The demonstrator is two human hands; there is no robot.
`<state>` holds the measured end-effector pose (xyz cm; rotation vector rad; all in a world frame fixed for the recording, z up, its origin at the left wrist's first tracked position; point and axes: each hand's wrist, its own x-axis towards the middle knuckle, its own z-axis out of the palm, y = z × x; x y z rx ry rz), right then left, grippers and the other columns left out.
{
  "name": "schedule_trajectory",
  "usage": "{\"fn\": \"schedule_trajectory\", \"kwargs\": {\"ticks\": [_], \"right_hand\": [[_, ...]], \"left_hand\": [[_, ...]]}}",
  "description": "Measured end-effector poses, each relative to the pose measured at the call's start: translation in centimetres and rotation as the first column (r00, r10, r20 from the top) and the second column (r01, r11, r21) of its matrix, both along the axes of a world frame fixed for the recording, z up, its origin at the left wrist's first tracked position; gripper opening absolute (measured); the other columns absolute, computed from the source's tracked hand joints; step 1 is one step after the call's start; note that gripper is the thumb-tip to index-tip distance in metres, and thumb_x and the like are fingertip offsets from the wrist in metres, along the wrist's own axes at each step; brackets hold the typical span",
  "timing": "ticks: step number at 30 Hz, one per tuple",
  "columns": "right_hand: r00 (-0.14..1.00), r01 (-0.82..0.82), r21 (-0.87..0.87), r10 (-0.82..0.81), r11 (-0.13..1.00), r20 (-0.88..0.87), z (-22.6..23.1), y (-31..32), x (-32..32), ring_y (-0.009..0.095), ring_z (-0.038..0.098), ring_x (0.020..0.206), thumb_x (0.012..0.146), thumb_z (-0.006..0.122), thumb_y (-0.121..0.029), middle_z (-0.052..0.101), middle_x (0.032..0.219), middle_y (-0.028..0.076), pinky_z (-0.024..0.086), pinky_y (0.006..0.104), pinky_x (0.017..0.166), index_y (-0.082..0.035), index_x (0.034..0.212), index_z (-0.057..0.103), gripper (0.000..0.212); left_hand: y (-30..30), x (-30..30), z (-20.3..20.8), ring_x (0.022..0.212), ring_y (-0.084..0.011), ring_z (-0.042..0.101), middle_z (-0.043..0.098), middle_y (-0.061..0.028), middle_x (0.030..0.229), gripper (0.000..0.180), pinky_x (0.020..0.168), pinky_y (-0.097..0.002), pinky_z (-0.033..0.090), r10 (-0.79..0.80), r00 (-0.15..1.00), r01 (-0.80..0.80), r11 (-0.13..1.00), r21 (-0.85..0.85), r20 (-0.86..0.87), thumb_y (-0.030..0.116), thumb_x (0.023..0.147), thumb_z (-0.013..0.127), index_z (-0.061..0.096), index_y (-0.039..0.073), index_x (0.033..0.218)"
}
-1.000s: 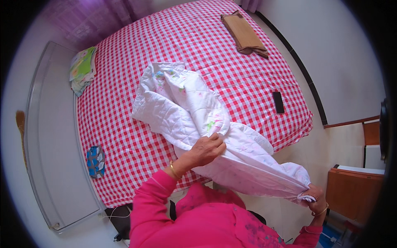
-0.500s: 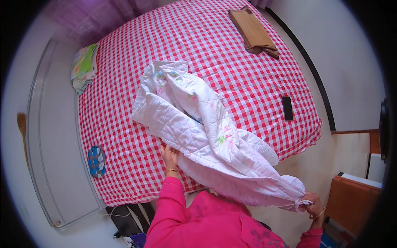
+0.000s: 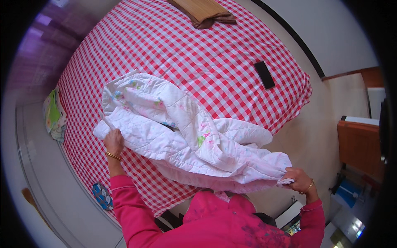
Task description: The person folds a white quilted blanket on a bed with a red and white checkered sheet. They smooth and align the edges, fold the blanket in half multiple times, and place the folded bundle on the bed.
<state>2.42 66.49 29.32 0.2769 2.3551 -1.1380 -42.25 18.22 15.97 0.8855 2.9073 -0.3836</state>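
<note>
A white quilt [image 3: 165, 144] with stitched lines and a pink, green and blue flower print lies bunched across the near part of the bed [image 3: 231, 49]. My left hand [image 3: 114, 141] is closed on its near left edge, with a bangle at the wrist. Off the bed's right side, my right hand [image 3: 298, 180] grips the gathered right end of the quilt and holds it up over the floor. Between both hands the quilt hangs in loose folds, and a dark gap shows in its middle.
The bed has a red-and-white checked sheet. On it lie a folded brown mat [image 3: 202, 12], a black phone [image 3: 264, 75], a green patterned cloth [image 3: 55, 113] and a blue patterned item [image 3: 102, 196]. A wooden cabinet [image 3: 359, 136] stands at right; purple curtains [image 3: 45, 53] hang at left.
My left hand has moved left along the quilt and now grips its left edge, where before it rested beside the near edge. My right hand keeps its hold. The view has turned.
</note>
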Motion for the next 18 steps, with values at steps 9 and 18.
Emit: {"fn": "schedule_trajectory", "kwargs": {"ticks": [9,18], "right_hand": [[0.981,-0.119,-0.048,0.11,0.992,-0.158,-2.3,-2.2,-4.9,0.025,0.053,0.061,0.058,0.064,-0.003,0.052,0.071,0.006,0.042,0.0338,0.051,-0.015,0.085,0.064,0.029],[0.961,-0.033,-0.082,0.009,0.996,-0.278,-7.3,-3.4,-11.0,0.026,0.055,0.063,0.06,0.06,-0.004,0.052,0.077,0.006,0.043,0.0345,0.05,-0.013,0.089,0.062,0.03]], "left_hand": [[23.1,-3.8,0.8,0.087,-0.0375,0.053,0.057,-0.0228,0.093,0.039,0.076,-0.0417,0.042,-0.613,0.684,0.3,0.73,0.614,0.395,-0.001,0.07,0.047,0.048,0.002,0.109],[27.9,-0.4,-11.1,0.111,-0.0235,0.041,0.055,-0.0071,0.107,0.016,0.093,-0.0434,0.031,-0.818,0.574,0.815,0.575,0.065,0.031,0.018,0.073,0.054,0.067,0.009,0.07]]}}
